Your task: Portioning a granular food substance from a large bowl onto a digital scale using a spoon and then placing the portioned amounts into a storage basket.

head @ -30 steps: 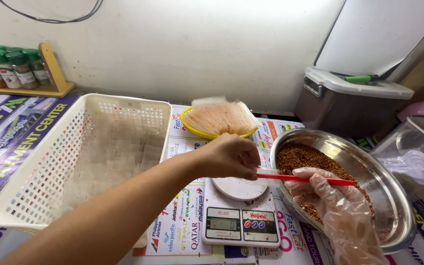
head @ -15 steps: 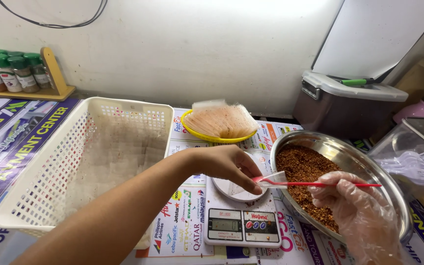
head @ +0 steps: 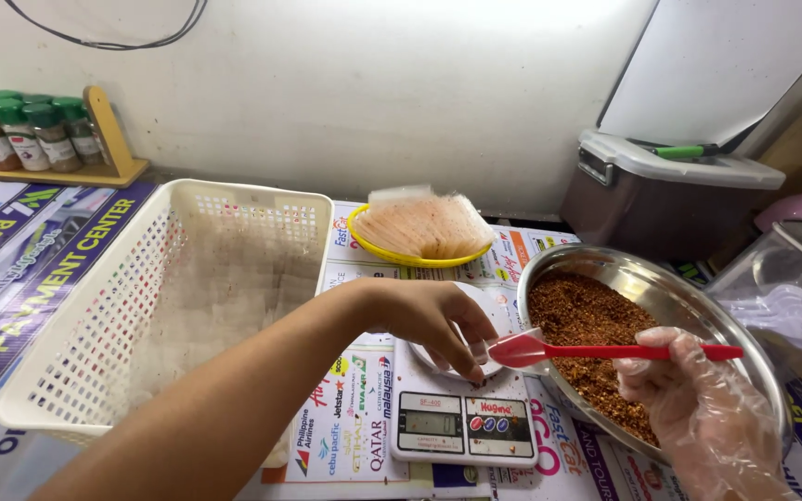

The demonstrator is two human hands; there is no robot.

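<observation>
1. A tabletop (head: 67, 269) covered in printed sheets stands against a pale wall.
2. The left hand (head: 429, 320) has its fingers pinching a thin, floppy wrapper over the digital scale (head: 464, 427).
3. At the wrapper's 3 o'clock, the gloved right hand (head: 698, 408) grips a light, stiff red spoon (head: 605, 352) by its handle, over the steel bowl (head: 744, 325) of loose, crumbly filling (head: 587, 325).

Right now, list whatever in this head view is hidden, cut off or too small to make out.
- Small dish on the scale: mostly covered by the left hand.
- Red spoon bowl: contents not discernible.
- Right hand: the gloved hand is cut off by the bottom edge.
- Spice jars: labels too small.
- Clear container: cut by the right edge.
</observation>
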